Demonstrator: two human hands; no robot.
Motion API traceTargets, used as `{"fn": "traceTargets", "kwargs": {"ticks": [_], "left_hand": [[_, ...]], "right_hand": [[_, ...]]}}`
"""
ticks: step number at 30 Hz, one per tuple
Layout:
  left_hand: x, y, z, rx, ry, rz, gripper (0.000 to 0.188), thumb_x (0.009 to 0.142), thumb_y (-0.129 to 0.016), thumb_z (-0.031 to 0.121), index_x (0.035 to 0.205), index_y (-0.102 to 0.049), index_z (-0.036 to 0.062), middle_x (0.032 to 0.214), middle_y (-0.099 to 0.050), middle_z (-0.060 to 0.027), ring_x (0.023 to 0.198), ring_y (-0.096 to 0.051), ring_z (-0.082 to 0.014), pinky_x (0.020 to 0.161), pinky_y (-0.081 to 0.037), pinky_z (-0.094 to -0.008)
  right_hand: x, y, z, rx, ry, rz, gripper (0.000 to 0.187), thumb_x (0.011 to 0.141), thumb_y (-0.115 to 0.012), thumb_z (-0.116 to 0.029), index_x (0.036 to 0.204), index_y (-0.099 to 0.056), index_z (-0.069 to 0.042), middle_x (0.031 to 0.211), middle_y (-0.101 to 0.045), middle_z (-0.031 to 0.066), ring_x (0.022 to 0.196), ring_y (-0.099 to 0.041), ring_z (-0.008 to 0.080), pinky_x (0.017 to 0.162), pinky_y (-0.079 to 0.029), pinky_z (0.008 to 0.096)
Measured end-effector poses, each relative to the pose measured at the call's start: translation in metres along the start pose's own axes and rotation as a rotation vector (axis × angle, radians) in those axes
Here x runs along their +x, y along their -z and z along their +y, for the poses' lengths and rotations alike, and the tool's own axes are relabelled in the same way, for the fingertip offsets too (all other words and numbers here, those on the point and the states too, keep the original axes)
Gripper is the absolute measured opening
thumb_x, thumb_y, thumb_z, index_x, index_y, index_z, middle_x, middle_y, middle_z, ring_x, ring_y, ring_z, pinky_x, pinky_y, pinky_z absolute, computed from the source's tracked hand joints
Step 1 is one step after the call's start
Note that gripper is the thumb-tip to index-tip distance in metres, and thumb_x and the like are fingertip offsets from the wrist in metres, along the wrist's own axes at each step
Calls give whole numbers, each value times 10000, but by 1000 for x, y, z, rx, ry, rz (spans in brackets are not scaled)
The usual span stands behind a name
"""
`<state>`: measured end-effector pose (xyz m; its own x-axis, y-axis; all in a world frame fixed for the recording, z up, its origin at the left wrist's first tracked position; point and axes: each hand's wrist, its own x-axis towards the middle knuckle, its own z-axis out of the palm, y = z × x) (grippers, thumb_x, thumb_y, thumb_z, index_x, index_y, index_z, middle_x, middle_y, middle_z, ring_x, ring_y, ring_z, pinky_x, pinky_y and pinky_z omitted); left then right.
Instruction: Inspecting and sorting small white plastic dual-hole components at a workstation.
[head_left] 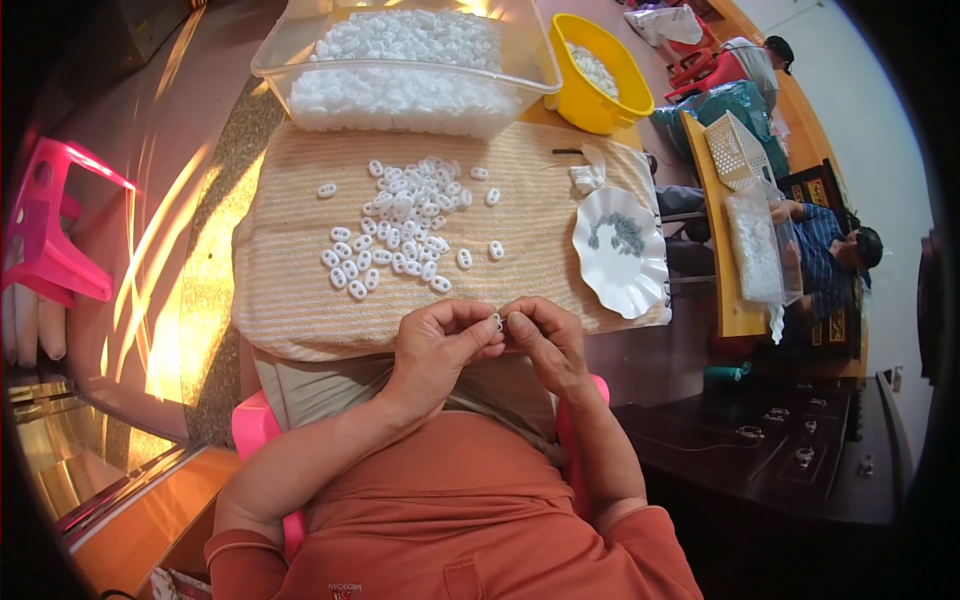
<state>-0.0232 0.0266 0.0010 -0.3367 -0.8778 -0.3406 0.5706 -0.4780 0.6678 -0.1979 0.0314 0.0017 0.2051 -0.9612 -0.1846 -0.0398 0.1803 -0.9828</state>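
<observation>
So we've got one small white plastic piece [497,322] right at the tips of our two grips. The left grip [432,348] is pinched down on it, thumb against forefinger. The right grip [550,345] meets it from the other side, thumb and finger almost together; we can't tell if that one has hold of it or of something tinier. Just beyond the grips, a loose heap of two-holed white ovals [402,208] lies on a striped towel [280,245]. Out to the right of the grips there's a wavy-rimmed white plate [618,286] with a pile of grey bits [628,236], too small to make out. Farther out, past the heap: a clear plastic bin [530,65] loaded with white pieces, and a yellow tub [602,118] beside it.
</observation>
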Motion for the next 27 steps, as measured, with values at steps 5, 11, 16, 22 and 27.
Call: {"fn": "traceTargets", "kwargs": {"ticks": [5, 11, 16, 22, 27], "left_hand": [[-1, 0, 1, -3, 11, -2, 171, 873, -640, 72, 995, -614, -45, 873, -655, -87, 755, -639, -118, 708, -554, -226], [-1, 0, 1, -16, 20, -3, 175, 869, -642, 65, 1000, -608, -46, 877, -654, -92, 756, -640, -123, 711, -558, -229], [-1, 0, 1, -31, 23, -7, 168, 868, -641, 60, 995, -607, -44, 876, -654, -92, 755, -642, -124, 711, -558, -226], [0, 2, 1, -31, 30, -5, 164, 868, -640, 58, 994, -608, -41, 876, -654, -91, 756, -644, -122, 708, -557, -221], [1, 3, 1, -19, 33, -24, 137, 872, -620, 36, 1000, -601, -8, 881, -655, -85, 760, -653, -131, 721, -569, -246]], "right_hand": [[0, -1, 1, 55, -20, 18, 210, 955, -532, -164, 1024, -590, 25, 910, -639, 58, 816, -622, 112, 734, -540, 255], [0, 0, 1, 160, -16, 46, 198, 945, -541, -142, 1039, -598, 22, 909, -649, 70, 810, -636, 127, 722, -555, 269], [1, 2, 5, 170, 38, 19, 160, 904, -583, -53, 1035, -612, 35, 947, -657, 96, 831, -650, 149, 728, -566, 274], [1, 1, 1, 173, 39, -24, 164, 882, -588, 3, 1040, -613, 42, 957, -657, 103, 846, -652, 162, 743, -569, 285], [1, 1, 0, 161, 34, -26, 170, 880, -590, 7, 1044, -612, 41, 959, -656, 99, 857, -650, 166, 756, -565, 287]]}}
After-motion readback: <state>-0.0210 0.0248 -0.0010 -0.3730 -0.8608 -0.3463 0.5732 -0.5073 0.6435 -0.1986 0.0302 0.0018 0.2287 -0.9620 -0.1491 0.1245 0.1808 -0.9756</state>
